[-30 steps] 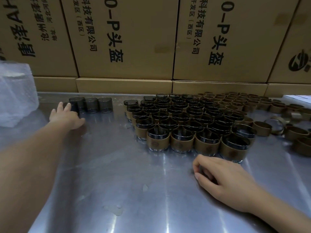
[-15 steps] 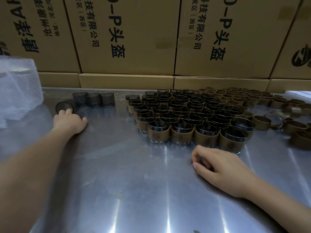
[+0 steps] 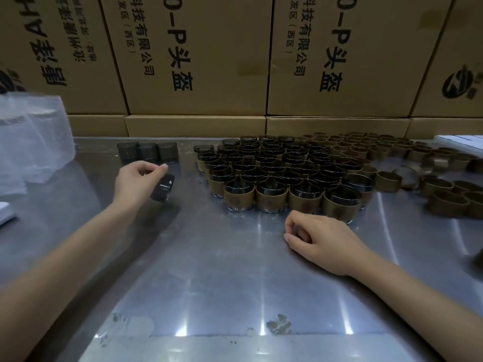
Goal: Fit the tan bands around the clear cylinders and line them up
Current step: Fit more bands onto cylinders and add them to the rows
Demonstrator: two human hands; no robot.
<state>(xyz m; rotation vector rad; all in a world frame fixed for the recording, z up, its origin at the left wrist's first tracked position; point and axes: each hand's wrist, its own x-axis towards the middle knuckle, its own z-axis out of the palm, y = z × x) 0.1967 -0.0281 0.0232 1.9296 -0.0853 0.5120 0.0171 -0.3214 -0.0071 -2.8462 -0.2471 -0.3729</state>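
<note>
My left hand (image 3: 137,181) grips a bare clear cylinder (image 3: 163,188), tilted and lifted just off the metal table (image 3: 209,270). Three more bare cylinders (image 3: 147,152) stand in a row behind it. A packed block of banded cylinders (image 3: 277,173) fills the table's middle, its front row closest to me. Loose tan bands (image 3: 386,181) lie scattered to the right. My right hand (image 3: 321,239) rests on the table just in front of the banded block, fingers loosely curled and holding nothing.
Stacked cardboard boxes (image 3: 196,61) wall off the back of the table. A clear plastic bag (image 3: 31,142) sits at the far left, with a white sheet edge (image 3: 5,212) below it. Something white (image 3: 460,141) lies at the far right.
My left hand has picked up a bare cylinder from the left group and drawn it toward me and rightward. My right hand has stayed in place.
</note>
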